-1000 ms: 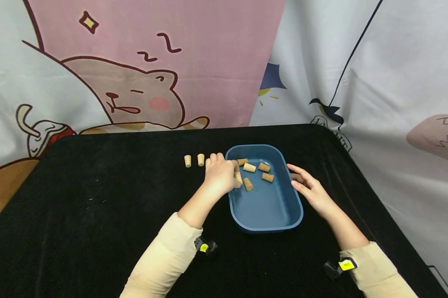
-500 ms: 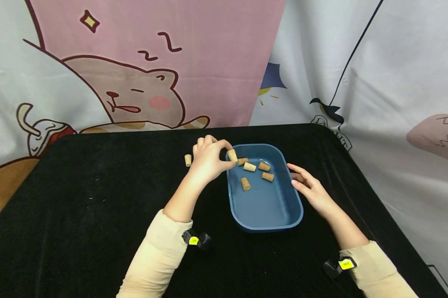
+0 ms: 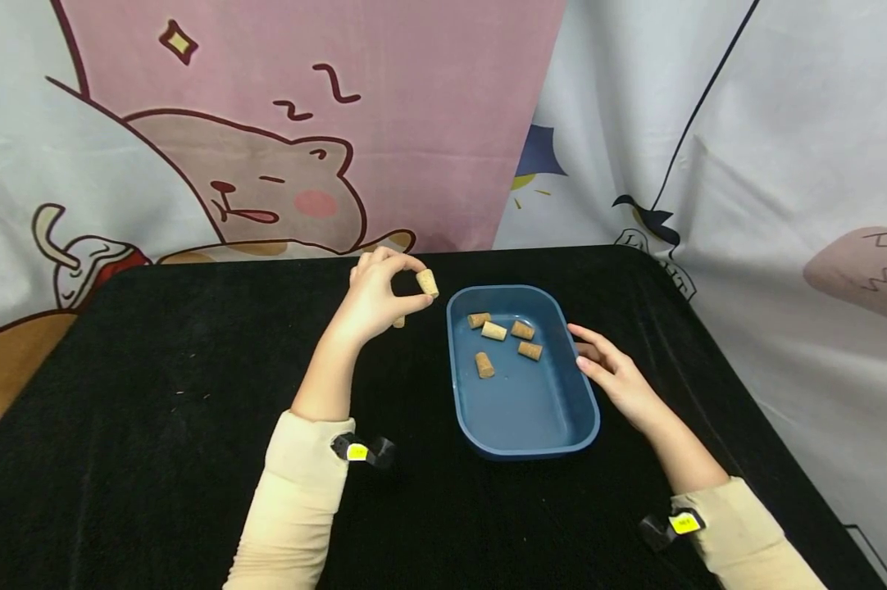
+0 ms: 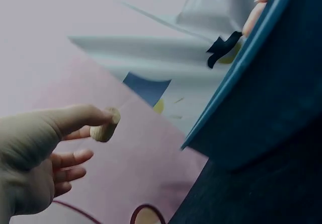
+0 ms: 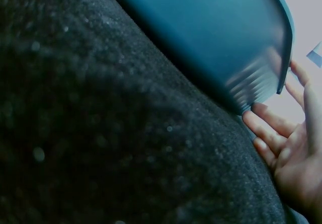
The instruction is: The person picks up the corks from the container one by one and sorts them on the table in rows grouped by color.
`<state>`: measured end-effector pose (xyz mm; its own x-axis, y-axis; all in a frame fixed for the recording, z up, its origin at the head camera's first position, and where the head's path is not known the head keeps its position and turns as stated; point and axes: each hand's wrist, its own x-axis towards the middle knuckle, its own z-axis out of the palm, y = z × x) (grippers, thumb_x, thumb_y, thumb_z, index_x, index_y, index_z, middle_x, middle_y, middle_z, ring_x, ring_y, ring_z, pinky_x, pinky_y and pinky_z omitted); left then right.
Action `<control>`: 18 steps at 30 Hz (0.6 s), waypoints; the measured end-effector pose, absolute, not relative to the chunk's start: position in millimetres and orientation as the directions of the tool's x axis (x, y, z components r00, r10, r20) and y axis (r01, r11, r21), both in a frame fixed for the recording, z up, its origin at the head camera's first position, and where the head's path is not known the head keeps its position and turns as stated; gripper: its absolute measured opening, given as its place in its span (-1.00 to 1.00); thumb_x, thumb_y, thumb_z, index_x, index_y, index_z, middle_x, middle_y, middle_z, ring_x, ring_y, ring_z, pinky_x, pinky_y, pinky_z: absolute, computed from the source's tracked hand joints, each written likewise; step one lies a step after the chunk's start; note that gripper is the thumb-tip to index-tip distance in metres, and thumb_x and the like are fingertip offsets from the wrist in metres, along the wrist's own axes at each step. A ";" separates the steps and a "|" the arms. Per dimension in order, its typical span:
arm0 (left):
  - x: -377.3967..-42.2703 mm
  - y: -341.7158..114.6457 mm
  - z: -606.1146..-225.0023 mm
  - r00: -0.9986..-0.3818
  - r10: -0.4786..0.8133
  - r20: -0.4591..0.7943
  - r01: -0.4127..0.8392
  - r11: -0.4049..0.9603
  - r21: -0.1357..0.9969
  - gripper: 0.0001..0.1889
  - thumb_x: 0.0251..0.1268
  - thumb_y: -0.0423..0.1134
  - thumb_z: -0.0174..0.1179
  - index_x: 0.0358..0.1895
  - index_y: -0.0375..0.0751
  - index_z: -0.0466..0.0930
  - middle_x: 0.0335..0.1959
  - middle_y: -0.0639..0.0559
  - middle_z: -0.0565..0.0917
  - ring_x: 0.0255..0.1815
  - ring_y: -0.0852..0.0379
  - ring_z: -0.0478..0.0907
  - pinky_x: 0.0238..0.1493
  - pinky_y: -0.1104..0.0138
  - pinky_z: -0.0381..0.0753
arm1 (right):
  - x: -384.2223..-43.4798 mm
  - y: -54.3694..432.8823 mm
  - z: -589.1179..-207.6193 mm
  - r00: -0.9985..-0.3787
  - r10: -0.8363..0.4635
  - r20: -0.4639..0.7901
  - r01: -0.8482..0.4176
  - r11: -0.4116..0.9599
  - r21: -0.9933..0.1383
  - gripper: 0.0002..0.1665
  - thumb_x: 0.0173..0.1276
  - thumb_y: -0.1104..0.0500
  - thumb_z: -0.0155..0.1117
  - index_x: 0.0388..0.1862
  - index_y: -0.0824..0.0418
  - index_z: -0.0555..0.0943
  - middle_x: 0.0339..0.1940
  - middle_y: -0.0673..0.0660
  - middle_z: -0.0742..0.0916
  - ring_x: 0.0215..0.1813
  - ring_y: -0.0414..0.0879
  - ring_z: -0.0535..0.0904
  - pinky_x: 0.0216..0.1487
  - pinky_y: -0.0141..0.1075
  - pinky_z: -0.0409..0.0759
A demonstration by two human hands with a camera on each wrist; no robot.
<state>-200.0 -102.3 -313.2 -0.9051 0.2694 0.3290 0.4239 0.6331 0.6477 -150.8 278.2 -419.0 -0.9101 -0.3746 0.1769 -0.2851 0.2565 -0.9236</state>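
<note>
Across the top of the head view I face a pink-and-white printed cloth (image 3: 768, 131). Left of centre I see a drawn bear (image 3: 266, 201), eye closed, below a small diamond star (image 3: 179, 42). Right of centre, a dark figure (image 3: 656, 220) may be a bird. My table (image 3: 193, 459) is covered in black.
</note>
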 end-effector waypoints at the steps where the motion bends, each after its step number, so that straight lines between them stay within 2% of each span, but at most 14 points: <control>1: -201.6 -106.2 -313.7 -0.903 0.270 0.335 0.429 0.624 0.653 -0.62 0.05 -0.13 0.43 -0.03 -0.11 0.63 0.00 -0.07 0.47 0.14 -0.04 0.24 0.16 0.01 0.11 | -150.9 278.4 -419.0 -0.911 -0.374 0.175 -0.283 0.258 -0.924 -0.41 0.54 0.26 -0.12 0.50 0.21 0.12 0.21 0.52 0.44 0.06 -0.21 0.56 -0.02 -0.30 0.53; 12: -215.9 -144.3 -325.7 -0.918 0.245 0.311 0.396 0.539 0.743 -0.59 0.10 -0.15 0.40 0.03 -0.13 0.59 0.06 0.02 0.50 0.17 0.01 0.28 0.18 -0.03 0.22 | -150.4 278.3 -419.7 -0.920 -0.357 0.165 -0.271 0.272 -0.923 -0.42 0.54 0.23 -0.09 0.49 0.18 0.15 0.21 0.48 0.46 0.06 -0.21 0.56 -0.04 -0.29 0.54; 18: -220.6 -163.6 -334.4 -0.911 0.249 0.330 0.412 0.499 0.762 -0.62 0.11 -0.22 0.40 0.01 -0.20 0.59 0.03 -0.04 0.53 0.15 -0.05 0.33 0.21 0.00 0.21 | -150.5 277.1 -419.1 -0.920 -0.356 0.163 -0.268 0.268 -0.926 -0.42 0.54 0.23 -0.09 0.49 0.18 0.15 0.21 0.48 0.46 0.05 -0.21 0.56 -0.04 -0.28 0.55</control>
<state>-220.6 -163.6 -334.4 -0.9108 0.2486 0.3297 0.4121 0.4992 0.7622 -150.5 277.1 -419.1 -0.9202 -0.3557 0.1632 -0.2677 0.2677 -0.9256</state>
